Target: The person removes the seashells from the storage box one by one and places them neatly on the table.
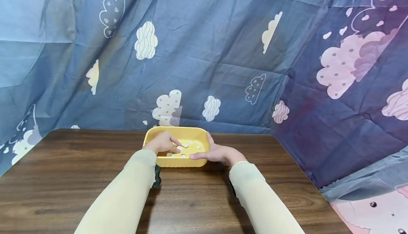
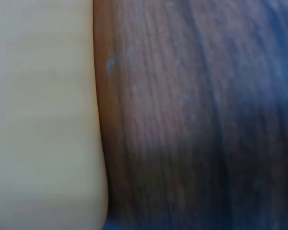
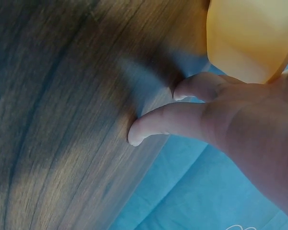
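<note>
A yellow plastic basin (image 1: pixel 181 162) stands on the table, with several small, flat, white pieces (image 1: pixel 185 145) on its floor. Over its left end reaches my left hand (image 1: pixel 163 142), index finger and thumb around one white piece (image 1: pixel 179 148), which they appear to pinch. My right hand (image 1: pixel 216 152) holds the basin's right front corner, thumb over the front rim and a finger along the right end. The right wrist view shows two of that hand's fingers (image 3: pixel 168 120) reaching down to the tabletop beside the basin wall (image 3: pixel 249 43). The left wrist view does not show my left hand.
Dark wood-grain tabletop (image 1: pixel 197 198) surrounds the basin. Behind it hangs a blue cloth (image 1: pixel 185 67) with cloud prints, close to the basin's far side. A pale surface (image 2: pixel 43 115) fills the left of the left wrist view.
</note>
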The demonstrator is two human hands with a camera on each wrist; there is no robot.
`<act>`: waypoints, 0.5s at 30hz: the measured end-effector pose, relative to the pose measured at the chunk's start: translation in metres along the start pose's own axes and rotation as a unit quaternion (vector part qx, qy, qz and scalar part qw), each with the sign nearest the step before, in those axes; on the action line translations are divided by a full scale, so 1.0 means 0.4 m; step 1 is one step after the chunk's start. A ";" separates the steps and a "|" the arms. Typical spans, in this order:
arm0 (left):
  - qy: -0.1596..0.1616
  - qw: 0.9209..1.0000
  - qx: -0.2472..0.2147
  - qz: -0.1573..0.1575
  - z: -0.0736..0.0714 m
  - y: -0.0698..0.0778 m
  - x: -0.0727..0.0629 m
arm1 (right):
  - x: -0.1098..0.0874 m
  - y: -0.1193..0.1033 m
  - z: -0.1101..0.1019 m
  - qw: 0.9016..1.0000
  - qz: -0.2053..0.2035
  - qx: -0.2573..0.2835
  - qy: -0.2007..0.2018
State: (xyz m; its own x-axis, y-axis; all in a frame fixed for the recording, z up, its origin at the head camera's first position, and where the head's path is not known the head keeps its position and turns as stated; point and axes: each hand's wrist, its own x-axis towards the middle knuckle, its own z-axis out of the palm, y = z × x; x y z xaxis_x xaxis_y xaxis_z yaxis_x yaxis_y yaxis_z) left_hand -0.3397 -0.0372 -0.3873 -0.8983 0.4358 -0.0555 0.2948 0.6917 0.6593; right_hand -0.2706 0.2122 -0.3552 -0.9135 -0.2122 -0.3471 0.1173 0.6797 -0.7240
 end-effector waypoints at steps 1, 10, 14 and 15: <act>0.003 1.000 0.003 0.002 0.000 -0.001 0.002 | 0.000 0.000 0.000 1.000 0.001 -0.002 0.000; 0.027 1.000 -0.009 0.007 -0.002 -0.006 0.004 | -0.001 -0.007 -0.003 1.000 0.005 -0.007 -0.004; 0.045 0.999 -0.020 0.011 -0.007 0.001 0.006 | -0.004 -0.009 -0.003 1.000 0.011 -0.013 -0.004; 0.048 0.998 -0.023 0.013 -0.009 0.003 0.007 | -0.005 -0.009 -0.003 1.000 0.012 -0.014 -0.003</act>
State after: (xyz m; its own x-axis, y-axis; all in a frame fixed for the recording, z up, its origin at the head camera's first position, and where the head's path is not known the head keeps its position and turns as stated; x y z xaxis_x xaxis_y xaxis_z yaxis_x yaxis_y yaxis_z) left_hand -0.3432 -0.0374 -0.3839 -0.9186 0.3938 0.0330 0.3047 0.6526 0.6938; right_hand -0.2699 0.2110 -0.3512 -0.9085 -0.1991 -0.3673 0.1278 0.7046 -0.6980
